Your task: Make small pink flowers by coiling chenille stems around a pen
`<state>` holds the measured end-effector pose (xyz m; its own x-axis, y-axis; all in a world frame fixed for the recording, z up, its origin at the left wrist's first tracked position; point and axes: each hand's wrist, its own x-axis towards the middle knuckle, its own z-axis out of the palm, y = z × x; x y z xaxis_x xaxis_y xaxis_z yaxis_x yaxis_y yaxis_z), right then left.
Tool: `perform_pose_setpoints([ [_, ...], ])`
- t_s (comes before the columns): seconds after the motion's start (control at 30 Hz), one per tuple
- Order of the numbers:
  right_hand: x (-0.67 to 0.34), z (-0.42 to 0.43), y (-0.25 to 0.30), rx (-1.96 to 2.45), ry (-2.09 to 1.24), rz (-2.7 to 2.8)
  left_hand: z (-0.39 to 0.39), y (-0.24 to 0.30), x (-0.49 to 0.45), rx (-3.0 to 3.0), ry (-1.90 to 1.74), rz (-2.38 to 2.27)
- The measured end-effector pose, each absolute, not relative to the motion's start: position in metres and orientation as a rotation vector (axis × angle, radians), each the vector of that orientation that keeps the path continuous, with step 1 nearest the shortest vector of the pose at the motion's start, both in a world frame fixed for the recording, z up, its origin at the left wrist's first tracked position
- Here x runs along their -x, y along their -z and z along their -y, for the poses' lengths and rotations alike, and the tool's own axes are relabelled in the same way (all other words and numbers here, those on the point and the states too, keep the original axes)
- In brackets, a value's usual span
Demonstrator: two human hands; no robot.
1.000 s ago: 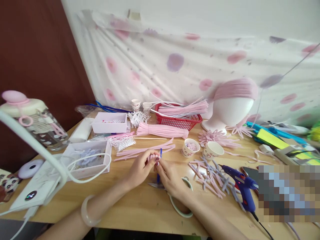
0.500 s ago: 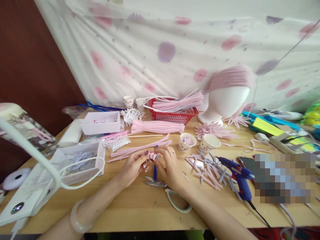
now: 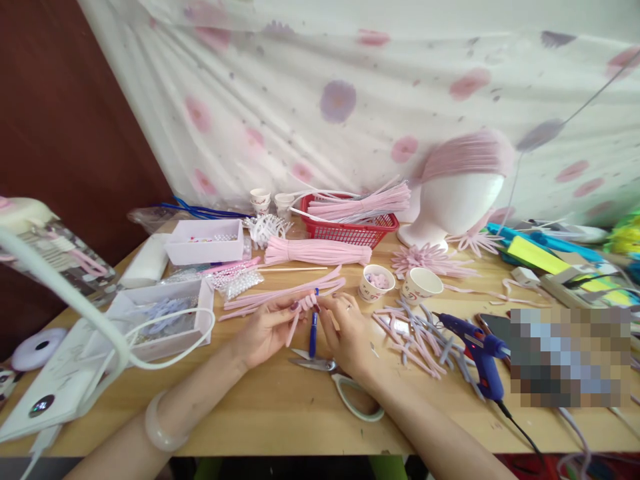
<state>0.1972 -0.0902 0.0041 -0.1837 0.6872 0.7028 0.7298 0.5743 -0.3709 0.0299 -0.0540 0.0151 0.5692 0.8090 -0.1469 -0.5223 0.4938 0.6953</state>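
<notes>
A short pink pipe cleaner, bent into small coils with a straight tail hanging down, is pinched between the fingertips of my left hand. My right hand has its thumb and fingers closed at the coil's right end; the exact contact is partly hidden. Behind and below the coil a blue pen shows on the table. Scissors with pale handles lie under my right wrist, blades pointing left. Loose pink pipe cleaners lie just beyond my hands.
Paper cups, one with pink pieces, stand beyond cut stems. A blue glue gun rests at right. Bundled pipe cleaners, a red basket and a foam head are behind. White boxes stand left.
The pipe cleaner's coils have turned and its straight tail now shows below my left fingers. My right fingers have drawn closer together at the coil's end. The view has shifted slightly.
</notes>
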Motion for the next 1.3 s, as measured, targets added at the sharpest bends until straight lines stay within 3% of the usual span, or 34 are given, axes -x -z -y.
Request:
perform_pose_setpoints([
  [0.2, -0.192, 0.092, 0.004, 1.212, -0.136, 1.867, 0.056, -0.016, -0.031, -0.887, -0.932, -0.581],
  [0.43, -0.196, 0.090, -0.002, 1.145, 0.012, 1.812, 0.052, -0.011, -0.029, -0.690, -0.870, -0.538],
  [0.83, -0.196, 0.092, -0.003, 1.044, -0.131, 1.942, 0.050, -0.008, -0.028, -0.615, -0.878, -0.603],
  [1.13, -0.191, 0.102, -0.001, 1.249, -0.675, 1.891, 0.054, -0.012, -0.030, -0.991, -1.062, -0.733],
  [1.3, -0.193, 0.102, 0.002, 1.201, -0.792, 1.884, 0.052, -0.013, -0.026, -1.226, -0.945, -0.772],
])
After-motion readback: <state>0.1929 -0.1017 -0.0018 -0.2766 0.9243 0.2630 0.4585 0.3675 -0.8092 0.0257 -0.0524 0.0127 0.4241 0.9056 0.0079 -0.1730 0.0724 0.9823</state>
